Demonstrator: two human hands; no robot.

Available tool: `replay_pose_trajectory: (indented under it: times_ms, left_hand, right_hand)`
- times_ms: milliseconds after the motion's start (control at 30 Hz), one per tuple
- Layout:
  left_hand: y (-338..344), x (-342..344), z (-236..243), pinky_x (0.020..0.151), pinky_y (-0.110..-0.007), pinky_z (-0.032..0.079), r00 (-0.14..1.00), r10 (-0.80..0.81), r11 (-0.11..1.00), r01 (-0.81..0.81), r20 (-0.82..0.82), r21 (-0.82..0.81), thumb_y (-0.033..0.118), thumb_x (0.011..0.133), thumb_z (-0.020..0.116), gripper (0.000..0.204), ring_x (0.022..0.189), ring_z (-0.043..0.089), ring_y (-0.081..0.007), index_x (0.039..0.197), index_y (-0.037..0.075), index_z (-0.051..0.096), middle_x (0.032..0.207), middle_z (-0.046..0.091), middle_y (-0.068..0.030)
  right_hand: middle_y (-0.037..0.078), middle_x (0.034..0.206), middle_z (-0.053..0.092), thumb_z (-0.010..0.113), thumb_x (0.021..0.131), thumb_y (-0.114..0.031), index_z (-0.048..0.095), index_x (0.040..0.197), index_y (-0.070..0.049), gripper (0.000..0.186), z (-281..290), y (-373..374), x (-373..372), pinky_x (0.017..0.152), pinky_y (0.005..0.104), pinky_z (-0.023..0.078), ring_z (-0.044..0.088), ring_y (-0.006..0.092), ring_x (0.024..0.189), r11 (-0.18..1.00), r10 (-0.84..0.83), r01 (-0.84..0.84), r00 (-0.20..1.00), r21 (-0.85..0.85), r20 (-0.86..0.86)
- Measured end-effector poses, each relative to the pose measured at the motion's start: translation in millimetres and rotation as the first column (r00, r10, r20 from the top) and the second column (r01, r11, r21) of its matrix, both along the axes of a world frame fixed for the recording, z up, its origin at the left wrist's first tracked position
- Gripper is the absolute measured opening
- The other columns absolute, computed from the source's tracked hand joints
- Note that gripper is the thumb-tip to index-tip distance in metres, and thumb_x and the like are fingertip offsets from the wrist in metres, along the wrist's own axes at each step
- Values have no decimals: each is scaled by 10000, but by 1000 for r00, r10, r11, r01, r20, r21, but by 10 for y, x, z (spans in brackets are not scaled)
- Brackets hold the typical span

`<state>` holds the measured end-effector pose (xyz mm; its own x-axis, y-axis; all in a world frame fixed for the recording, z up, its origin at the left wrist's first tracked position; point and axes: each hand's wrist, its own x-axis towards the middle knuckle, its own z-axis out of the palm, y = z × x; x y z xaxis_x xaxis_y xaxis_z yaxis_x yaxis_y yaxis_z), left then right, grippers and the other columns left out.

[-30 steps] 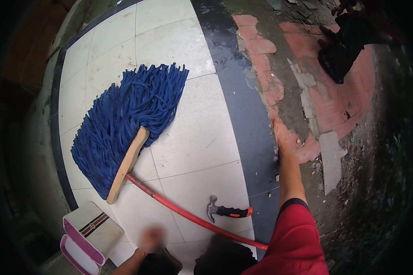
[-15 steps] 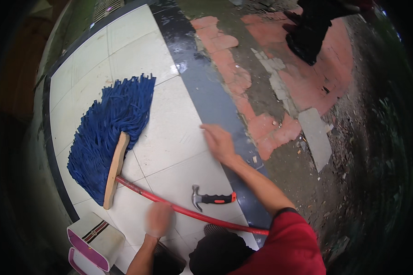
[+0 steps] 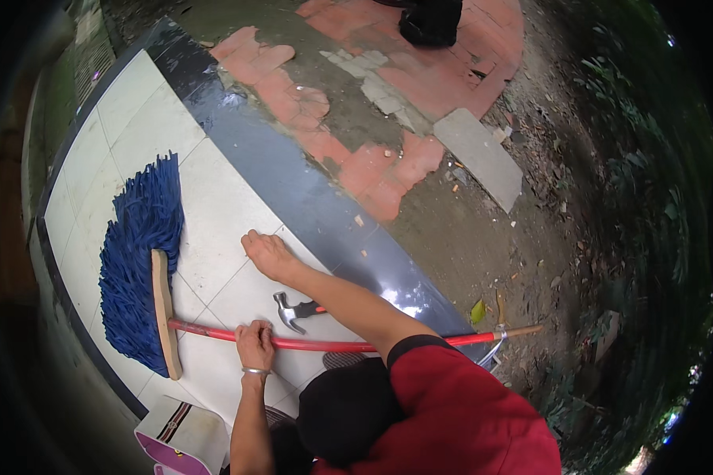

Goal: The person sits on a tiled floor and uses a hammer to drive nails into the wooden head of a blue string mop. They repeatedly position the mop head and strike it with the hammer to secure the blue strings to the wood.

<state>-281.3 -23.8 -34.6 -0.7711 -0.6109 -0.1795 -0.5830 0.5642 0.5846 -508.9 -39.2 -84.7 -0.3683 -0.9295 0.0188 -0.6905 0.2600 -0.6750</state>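
A mop with blue strands [image 3: 139, 269] lies on the white tiles at the left. Its pale wooden crosspiece [image 3: 164, 317] joins a long red handle [image 3: 325, 345] that runs to the right. My left hand [image 3: 255, 346] lies over this handle near the crosspiece, fingers curled round it. Farther off, my right hand [image 3: 268, 253] rests low over the tiles, fingertips bent together; whether anything small is between them is hidden. A claw hammer [image 3: 291, 311] with a black and orange grip lies between my hands, partly covered by my right forearm.
A white and purple bin [image 3: 184, 431] is at the lower left. Dark edging tiles [image 3: 261, 170] border the floor; beyond lie broken red paving [image 3: 380, 178], a loose grey slab [image 3: 483, 154] and dirt. A black bag-like shape [image 3: 432, 22] is at the top.
The view has swung to the right. My left hand has settled on the red handle from a blurred motion. The fingers of my right hand, stretched before, are now bent in.
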Motion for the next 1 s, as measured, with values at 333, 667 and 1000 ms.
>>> replay_pose_trajectory:
  times_ms: [333, 667, 1000]
  left_hand:
    - [247, 134, 173, 873, -416, 396, 994, -40, 999, 41, 97, -2, 90, 896, 620, 72, 708, 581, -305, 851, 44, 653, 710, 637, -120]
    - [315, 242, 101, 853, -426, 406, 996, 12, 1000, -14, 93, 21, 125, 880, 644, 76, 677, 584, -311, 847, 59, 661, 678, 634, -105]
    - [443, 79, 85, 780, -361, 424, 982, 185, 980, -182, -36, 82, 119, 865, 660, 48, 675, 569, -251, 869, 91, 700, 724, 679, -60]
  right_hand:
    - [184, 779, 654, 593, 861, -95, 563, 929, 29, 144, 56, 181, 233, 661, 454, 538, 689, 330, 721, 988, 56, -41, 994, 149, -99]
    - [201, 859, 689, 618, 927, -165, 537, 1032, -52, 174, 235, 407, 220, 748, 508, 513, 676, 397, 821, 952, -282, 231, 919, 201, 277]
    - [187, 836, 706, 691, 862, -279, 605, 1157, -129, 342, 132, 546, 85, 756, 511, 501, 675, 401, 822, 985, -115, 102, 990, 142, 84]
